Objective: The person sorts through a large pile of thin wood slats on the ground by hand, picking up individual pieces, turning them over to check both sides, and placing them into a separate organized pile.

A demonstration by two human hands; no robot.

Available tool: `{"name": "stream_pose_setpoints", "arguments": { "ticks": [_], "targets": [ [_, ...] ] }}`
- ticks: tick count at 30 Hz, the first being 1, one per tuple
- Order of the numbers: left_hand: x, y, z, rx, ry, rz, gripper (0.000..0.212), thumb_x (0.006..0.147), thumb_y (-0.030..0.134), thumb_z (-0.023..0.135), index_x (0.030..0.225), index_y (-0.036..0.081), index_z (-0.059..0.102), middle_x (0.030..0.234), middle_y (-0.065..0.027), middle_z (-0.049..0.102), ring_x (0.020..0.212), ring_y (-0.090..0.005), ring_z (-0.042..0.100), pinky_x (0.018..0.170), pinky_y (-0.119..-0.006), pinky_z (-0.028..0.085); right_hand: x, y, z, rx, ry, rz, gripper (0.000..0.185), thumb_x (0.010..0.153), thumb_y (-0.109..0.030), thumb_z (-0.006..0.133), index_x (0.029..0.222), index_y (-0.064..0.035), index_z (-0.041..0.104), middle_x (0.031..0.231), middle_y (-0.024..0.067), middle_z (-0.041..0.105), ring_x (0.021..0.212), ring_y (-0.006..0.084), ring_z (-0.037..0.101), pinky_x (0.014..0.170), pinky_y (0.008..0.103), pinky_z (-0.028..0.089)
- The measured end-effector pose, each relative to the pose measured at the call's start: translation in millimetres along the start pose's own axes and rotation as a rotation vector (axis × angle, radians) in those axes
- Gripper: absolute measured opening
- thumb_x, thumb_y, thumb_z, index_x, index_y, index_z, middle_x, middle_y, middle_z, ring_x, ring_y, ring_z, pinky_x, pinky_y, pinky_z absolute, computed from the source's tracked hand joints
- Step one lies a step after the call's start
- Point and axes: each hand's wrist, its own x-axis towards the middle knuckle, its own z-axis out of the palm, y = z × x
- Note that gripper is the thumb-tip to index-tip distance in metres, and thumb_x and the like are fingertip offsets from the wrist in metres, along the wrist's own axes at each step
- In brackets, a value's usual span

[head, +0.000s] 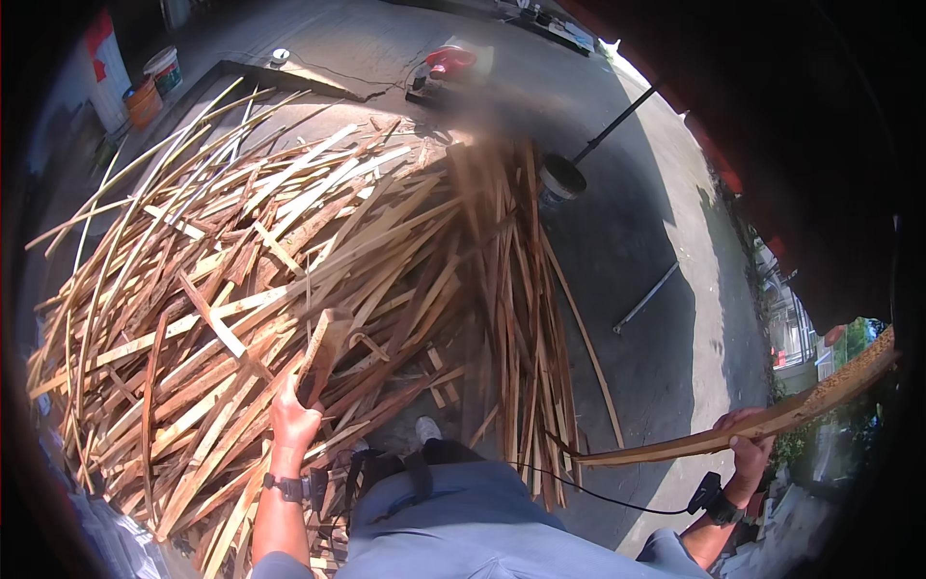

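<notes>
My left hand [295, 421] is closed around the near end of a wooden slab [330, 347], which stands up from the wood pile with its pale sawn edge showing. Out to the right, my right hand [749, 443] grips a long, slightly curved wood strip [662, 450]. One end of that strip rises to the right rim of the view, while the other reaches down towards the bundle near my legs. Beneath my left hand spreads a tangled pile of sawn wood strips [195, 405], some with bark. To its right, longer strips lie roughly side by side in a bundle [517, 326].
A bucket-shaped container [563, 178] with a long dark pole stands beyond the bundle. A metal bar [646, 298] lies on the concrete floor [622, 246]. Buckets [145, 103] stand at the far left. A red object [450, 61] with a cable sits at the back, partly blurred.
</notes>
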Motion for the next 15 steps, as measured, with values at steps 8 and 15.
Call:
{"name": "stream_pose_setpoints", "arguments": {
  "ticks": [8,15],
  "targets": [
    [-27,-31,-16,0.003,0.031,-0.14,0.046,0.055,0.006,0.066,0.098,0.004,0.053,0.092,-0.0169,0.058,0.088,-0.0358,0.056,0.075,-0.041,0.046,10,123,95,-0.259,-0.012,0.251,0.019,0.068,-0.008,0.054,0.086,-0.0006,0.053,0.069,0.0041,0.054,0.062,0.0144,0.054,0.056,0.0265,0.045],
    [-55,-23,-43,0.066,-0.005,-0.315,0.033,0.057,0.006,0.061,0.089,0.002,0.053,0.082,-0.0194,0.059,0.079,-0.0368,0.058,0.07,-0.041,0.046,-101,325,138,-0.497,-0.039,0.359,0.01,0.073,-0.006,0.056,0.081,-0.0011,0.055,0.066,0.0013,0.054,0.06,0.0079,0.049,0.052,0.0256,0.04]
  ]
}}
